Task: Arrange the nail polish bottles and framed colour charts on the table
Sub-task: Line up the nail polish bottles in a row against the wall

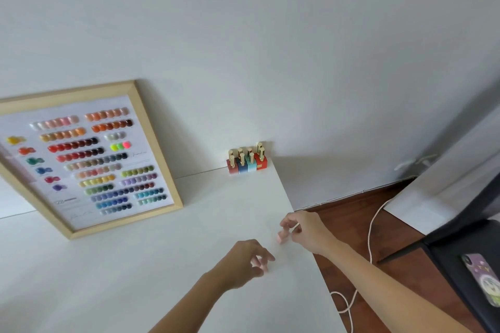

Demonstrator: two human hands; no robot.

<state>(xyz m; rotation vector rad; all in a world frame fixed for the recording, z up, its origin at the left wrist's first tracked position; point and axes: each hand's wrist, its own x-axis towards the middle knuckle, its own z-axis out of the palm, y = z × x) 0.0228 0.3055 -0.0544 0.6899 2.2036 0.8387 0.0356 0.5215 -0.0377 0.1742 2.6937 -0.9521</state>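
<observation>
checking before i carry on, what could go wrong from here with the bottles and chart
1. The nail polish bottles stand clustered at the table's far right corner; a nudge could tip them off.
2. The framed colour chart only leans on the wall and might slide flat.

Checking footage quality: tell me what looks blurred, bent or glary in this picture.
Head view: both hands, left and right, are motion-blurred; the colour chart looks soft, with pale glare at its left edge; the bottles cast soft shadows; the table edge slants from wide-angle tilt.

Framed colour chart (81, 159) cut off at left edge.
</observation>
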